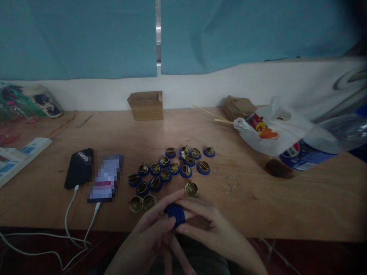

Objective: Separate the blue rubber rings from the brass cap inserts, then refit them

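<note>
Nearest, at the middle of the table's near edge, two hands meet around a blue coil point(176, 215). The left hand point(156, 228) presses its thumb on the coil with a finger along the top, its other fingers spread downward; the right hand point(207, 219) pinches the opposite side between thumb and fingers. Whether a finger passes through the coil, I cannot tell. It looks light, soft and pliable, likely to slip loose unless gripped across its layers at both sides. Just beyond, towards the table's centre, sit round blue-rimmed pins point(165, 174), brass backs up; three plain pins point(136, 204) lie closer to the near edge. A box point(147, 106) stands at the far edge.
</note>
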Demonstrator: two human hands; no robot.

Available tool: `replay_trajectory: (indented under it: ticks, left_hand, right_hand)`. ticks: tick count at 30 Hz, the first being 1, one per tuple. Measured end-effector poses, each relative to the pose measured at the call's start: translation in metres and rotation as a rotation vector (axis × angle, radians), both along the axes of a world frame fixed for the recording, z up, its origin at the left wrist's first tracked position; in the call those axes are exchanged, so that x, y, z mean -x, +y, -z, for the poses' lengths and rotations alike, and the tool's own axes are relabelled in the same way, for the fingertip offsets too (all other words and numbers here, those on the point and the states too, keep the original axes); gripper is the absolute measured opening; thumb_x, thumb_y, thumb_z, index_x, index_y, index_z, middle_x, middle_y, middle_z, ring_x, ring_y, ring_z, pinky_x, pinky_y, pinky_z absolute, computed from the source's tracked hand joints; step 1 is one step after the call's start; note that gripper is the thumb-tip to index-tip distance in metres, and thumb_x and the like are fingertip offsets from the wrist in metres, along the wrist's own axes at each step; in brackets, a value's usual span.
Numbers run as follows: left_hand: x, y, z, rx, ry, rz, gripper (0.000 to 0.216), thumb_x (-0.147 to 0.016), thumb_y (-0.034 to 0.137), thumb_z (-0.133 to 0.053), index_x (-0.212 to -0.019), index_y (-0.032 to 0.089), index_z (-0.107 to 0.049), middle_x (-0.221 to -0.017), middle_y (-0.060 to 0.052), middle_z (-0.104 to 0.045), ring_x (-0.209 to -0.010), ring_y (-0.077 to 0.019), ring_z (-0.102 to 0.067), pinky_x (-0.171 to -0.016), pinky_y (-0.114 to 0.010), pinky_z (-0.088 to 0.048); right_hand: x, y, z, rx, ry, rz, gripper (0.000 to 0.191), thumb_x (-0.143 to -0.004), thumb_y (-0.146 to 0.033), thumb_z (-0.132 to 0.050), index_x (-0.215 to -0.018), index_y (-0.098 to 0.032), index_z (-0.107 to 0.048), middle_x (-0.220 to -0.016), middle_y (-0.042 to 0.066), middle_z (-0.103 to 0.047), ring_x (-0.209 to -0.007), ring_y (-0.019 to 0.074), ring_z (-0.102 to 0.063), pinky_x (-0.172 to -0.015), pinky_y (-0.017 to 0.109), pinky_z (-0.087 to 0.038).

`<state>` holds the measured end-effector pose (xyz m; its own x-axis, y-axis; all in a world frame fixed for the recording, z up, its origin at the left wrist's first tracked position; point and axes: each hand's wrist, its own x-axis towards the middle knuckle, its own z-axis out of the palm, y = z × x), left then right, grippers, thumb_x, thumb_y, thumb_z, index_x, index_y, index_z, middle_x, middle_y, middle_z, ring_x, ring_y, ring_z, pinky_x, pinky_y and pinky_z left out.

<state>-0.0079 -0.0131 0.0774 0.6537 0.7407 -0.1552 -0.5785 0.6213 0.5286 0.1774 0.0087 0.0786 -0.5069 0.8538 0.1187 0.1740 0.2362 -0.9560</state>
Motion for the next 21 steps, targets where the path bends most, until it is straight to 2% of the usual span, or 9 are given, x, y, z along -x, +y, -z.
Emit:
replay_trajectory:
  ticks: [4, 9, 15, 21]
  left_hand:
    - [0.001, 0.001, -0.001, 0.015, -0.081, 0.030, 0.046, -0.100, 0.015, -0.038, -0.145, 0.026, -0.041, -0.133, -0.018, -0.063, -0.071, -0.0230, -0.078, -0.039, -0.016, -0.058]
    - [0.005, 0.004, -0.002, 0.011, -0.238, 0.099, 0.050, -0.099, 0.018, -0.035, -0.148, 0.025, -0.035, -0.141, -0.020, -0.055, -0.079, -0.0234, -0.078, -0.042, -0.014, -0.057]
    - [0.008, 0.008, -0.002, 0.013, -0.230, 0.125, 0.056, -0.095, 0.026, -0.042, -0.150, 0.024, -0.031, -0.150, -0.020, -0.044, -0.077, -0.0235, -0.078, -0.038, -0.015, -0.054]
    - [0.007, 0.007, -0.004, 0.047, -0.229, 0.135, 0.061, -0.093, 0.029, -0.045, -0.151, 0.022, -0.029, -0.143, -0.022, -0.051, -0.079, -0.0249, -0.077, -0.037, -0.015, -0.052]
  right_hand:
    - [-0.001, 0.002, -0.005, -0.025, -0.036, 0.002, 0.035, -0.082, -0.031, -0.074, -0.117, -0.029, -0.067, -0.112, 0.002, -0.072, -0.104, 0.0208, -0.066, -0.090, 0.036, -0.052]
    - [-0.004, 0.004, -0.008, -0.047, -0.029, -0.009, 0.042, -0.079, -0.033, -0.076, -0.120, -0.028, -0.065, -0.111, 0.004, -0.072, -0.102, 0.0217, -0.068, -0.089, 0.037, -0.053]
    - [-0.007, 0.004, -0.010, -0.109, -0.037, -0.022, 0.042, -0.080, -0.035, -0.075, -0.120, -0.028, -0.065, -0.111, 0.004, -0.072, -0.101, 0.0220, -0.068, -0.088, 0.037, -0.053]
    - [-0.008, 0.005, -0.015, -0.143, -0.081, -0.042, 0.040, -0.078, -0.034, -0.077, -0.116, -0.029, -0.067, -0.106, 0.001, -0.073, -0.097, 0.0197, -0.069, -0.085, 0.032, -0.052]
